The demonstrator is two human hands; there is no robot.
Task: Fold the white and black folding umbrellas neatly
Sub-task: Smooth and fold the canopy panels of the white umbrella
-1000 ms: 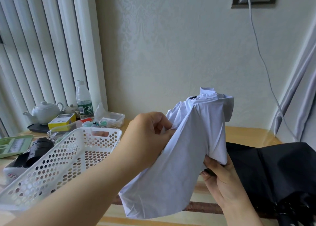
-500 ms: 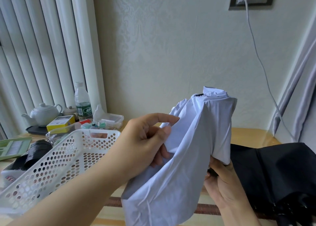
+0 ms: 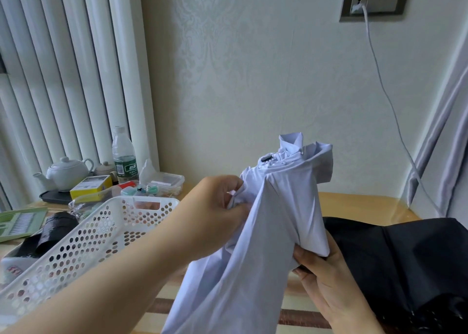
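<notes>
Head view: white umbrella (image 3: 276,214) is held above the table (image 3: 354,202), long axis near vertical, top pointing up and slightly far. Left hand (image 3: 215,214) pinches a fabric fold on its left side. Right hand (image 3: 326,275) grips its lower end. Black umbrella (image 3: 405,257) lies at right on the table.

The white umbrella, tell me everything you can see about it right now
The white umbrella is collapsed and held upright above the table, its tip end up. Its thin white fabric is creased, bunched in loose pleats at the top, with one flap hanging free below. A small black part shows near the top. The left hand pinches a fold on its left side; the right hand grips its lower end. The black umbrella lies behind it on the right.
</notes>
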